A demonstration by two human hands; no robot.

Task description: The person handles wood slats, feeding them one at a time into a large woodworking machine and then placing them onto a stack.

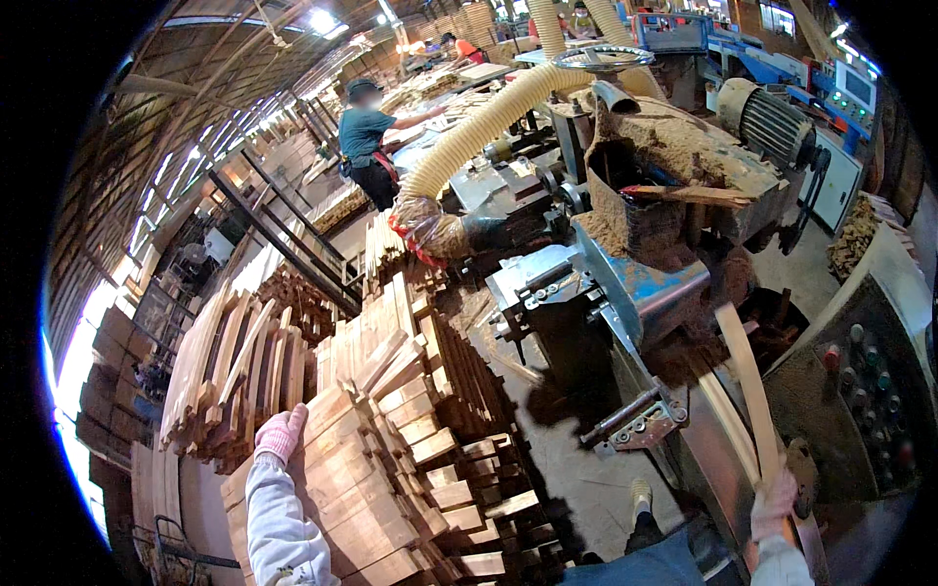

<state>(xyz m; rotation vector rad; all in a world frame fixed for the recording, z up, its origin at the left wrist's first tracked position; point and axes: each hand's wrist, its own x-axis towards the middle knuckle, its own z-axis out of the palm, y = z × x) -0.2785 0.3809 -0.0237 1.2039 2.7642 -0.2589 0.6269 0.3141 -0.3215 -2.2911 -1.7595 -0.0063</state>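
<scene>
My left hand (281, 433), in a pink glove, is at the far left edge of a stack of wooden boards (357, 503). Its fingers are bent and closed over the end of a board there. At the lower right, my right hand (775, 505) grips the near end of a long, slightly curved wooden strip (748, 381). That strip slants up toward the woodworking machine (640, 283), beside another pale strip (721, 410) lying along the machine's metal bed. Motion slightly blurs the right hand.
More wooden pieces (230, 366) are stacked at the left. A ribbed cream hose (489, 122) arches over the machine, which carries heaps of sawdust (684, 142). At the right stands a control panel (860, 391) with several buttons. Beyond, a person in a teal shirt (363, 137) stands at a wood-covered table.
</scene>
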